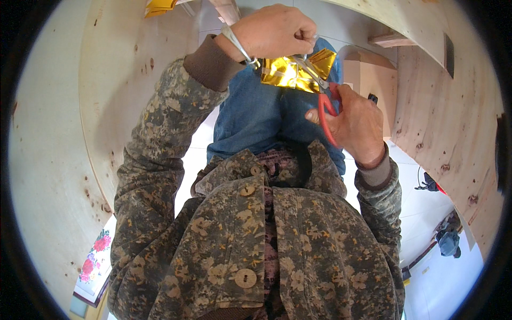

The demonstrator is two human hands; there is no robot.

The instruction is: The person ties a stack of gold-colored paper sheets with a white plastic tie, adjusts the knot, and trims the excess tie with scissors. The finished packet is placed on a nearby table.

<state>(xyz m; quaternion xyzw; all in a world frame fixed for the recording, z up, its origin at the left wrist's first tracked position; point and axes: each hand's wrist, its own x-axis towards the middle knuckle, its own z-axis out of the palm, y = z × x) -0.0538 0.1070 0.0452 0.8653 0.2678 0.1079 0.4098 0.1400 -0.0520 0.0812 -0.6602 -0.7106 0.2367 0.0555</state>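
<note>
Above my lap, my left hand (280, 33) is closed at the upper edge of a shiny gold foil sheet (282, 72), its fingers pinched together. My right hand (358, 120) grips red-handled scissors (326, 125), with fingers in and around the loops. The scissors' metal blades point up and left across the foil, towards my left fingertips. Part of the foil lies left of the blades and a pointed corner sticks out to their right. What exactly sits between my left fingertips is partly hidden by the hand.
Pale wooden boards (53, 133) curve along the left, and another wooden panel (437, 128) stands at the right. A cardboard box (373, 80) is on the floor beyond my right hand. More gold foil (159, 6) lies at the top left. A floral-patterned panel (97, 261) shows at lower left.
</note>
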